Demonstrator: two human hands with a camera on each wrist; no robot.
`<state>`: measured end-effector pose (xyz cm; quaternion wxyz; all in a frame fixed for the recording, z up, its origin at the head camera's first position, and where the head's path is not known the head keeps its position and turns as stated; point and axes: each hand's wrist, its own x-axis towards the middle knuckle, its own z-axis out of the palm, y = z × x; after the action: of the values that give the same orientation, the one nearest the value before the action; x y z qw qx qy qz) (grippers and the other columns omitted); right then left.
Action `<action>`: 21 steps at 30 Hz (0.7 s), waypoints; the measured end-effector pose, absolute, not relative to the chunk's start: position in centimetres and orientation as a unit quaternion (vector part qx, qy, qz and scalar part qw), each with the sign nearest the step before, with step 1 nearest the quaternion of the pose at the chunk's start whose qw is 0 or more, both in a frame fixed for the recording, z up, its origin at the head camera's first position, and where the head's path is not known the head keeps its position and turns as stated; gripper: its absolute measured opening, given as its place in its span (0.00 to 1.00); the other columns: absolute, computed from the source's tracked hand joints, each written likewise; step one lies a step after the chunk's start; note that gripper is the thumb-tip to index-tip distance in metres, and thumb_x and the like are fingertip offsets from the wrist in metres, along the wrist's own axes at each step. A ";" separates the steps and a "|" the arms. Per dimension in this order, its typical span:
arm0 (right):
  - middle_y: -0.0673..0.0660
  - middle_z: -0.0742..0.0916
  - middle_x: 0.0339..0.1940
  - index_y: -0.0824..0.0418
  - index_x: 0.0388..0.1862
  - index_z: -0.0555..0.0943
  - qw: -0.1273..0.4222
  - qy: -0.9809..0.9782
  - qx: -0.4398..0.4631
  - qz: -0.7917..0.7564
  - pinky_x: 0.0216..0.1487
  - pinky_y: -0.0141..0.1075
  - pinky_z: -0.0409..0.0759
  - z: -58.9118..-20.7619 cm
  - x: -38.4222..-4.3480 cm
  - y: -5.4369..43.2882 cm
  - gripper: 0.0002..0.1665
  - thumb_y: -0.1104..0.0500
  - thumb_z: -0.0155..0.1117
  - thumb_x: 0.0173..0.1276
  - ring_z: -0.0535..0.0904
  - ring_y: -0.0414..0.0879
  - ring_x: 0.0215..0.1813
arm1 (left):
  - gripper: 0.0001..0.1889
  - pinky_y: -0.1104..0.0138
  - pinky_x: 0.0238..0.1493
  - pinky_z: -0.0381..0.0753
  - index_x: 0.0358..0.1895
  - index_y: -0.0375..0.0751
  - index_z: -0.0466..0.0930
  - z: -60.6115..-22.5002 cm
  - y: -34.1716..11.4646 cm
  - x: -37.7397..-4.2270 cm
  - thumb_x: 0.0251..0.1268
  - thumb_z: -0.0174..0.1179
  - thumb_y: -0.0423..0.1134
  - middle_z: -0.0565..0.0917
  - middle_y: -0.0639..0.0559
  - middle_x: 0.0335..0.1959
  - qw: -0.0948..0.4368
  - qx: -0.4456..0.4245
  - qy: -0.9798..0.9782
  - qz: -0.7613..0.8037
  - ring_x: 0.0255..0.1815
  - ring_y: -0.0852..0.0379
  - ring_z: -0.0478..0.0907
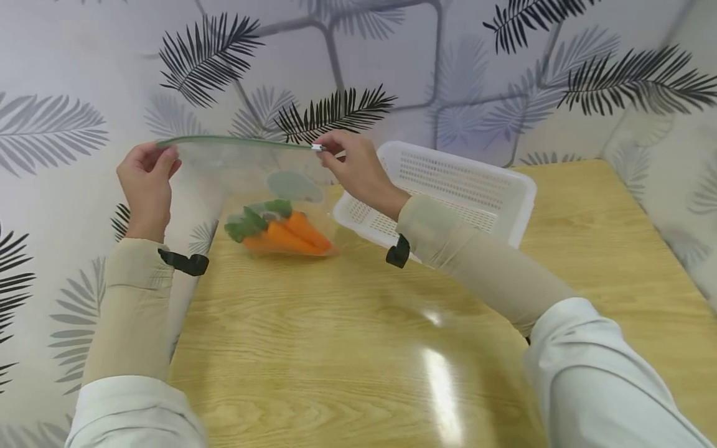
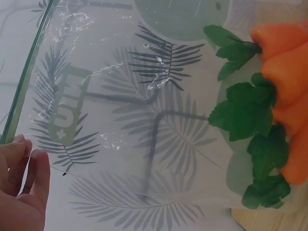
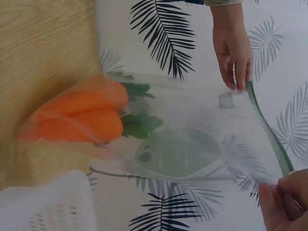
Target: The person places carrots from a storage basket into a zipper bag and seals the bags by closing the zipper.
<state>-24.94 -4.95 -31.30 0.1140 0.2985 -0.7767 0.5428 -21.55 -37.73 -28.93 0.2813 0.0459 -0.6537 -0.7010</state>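
A clear zip bag (image 1: pixel 224 168) with a green zip strip along its top hangs between my two hands. Several orange carrots (image 1: pixel 297 233) with green leafy tops lie in its bottom, close over the table. My left hand (image 1: pixel 148 183) pinches the bag's top left corner between thumb and fingers. At the other end of the strip, my right hand (image 1: pixel 358 168) pinches the white zip slider (image 1: pixel 318 148). In the left wrist view the carrot leaves (image 2: pixel 245 110) show through the plastic, and a pale green leaf print (image 3: pixel 178 154) marks the bag in the right wrist view.
A white plastic basket (image 1: pixel 518 205) with slotted sides stands on the wooden table (image 1: pixel 313 348), behind and below my right forearm. A wall with a leaf pattern (image 1: pixel 381 56) rises at the table's far edge and along its left side.
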 end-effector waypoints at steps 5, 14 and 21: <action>0.51 0.81 0.39 0.62 0.43 0.81 0.151 -0.769 0.303 0.543 0.45 0.24 0.76 -32.5 -25.3 -5.0 0.09 0.67 0.54 0.68 0.76 0.38 0.42 | 0.07 0.68 0.47 0.78 0.37 0.32 0.79 -30.2 -37.5 -22.1 0.56 0.64 0.29 0.79 0.47 0.33 0.315 0.038 -0.668 -0.673 0.36 0.56 0.78; 0.52 0.80 0.42 0.63 0.43 0.78 0.091 -0.776 0.417 0.465 0.46 0.24 0.75 -34.1 -20.4 -5.3 0.09 0.68 0.55 0.66 0.76 0.40 0.43 | 0.05 0.70 0.45 0.77 0.36 0.33 0.73 -34.7 -38.8 -16.7 0.62 0.51 0.22 0.76 0.48 0.34 0.316 0.039 -0.736 -0.597 0.37 0.55 0.76; 0.50 0.81 0.40 0.61 0.45 0.80 0.112 -0.778 0.487 0.381 0.41 0.23 0.73 -35.4 -16.1 -5.3 0.11 0.66 0.55 0.66 0.74 0.37 0.40 | 0.07 0.73 0.30 0.72 0.30 0.27 0.78 -36.7 -39.9 -13.1 0.60 0.49 0.21 0.77 0.52 0.27 0.362 0.064 -0.770 -0.522 0.27 0.60 0.74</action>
<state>-16.08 -5.32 -35.41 0.1119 0.4871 -0.7779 0.3809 -13.08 -39.91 -36.65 0.3615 0.0645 -0.7696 -0.5224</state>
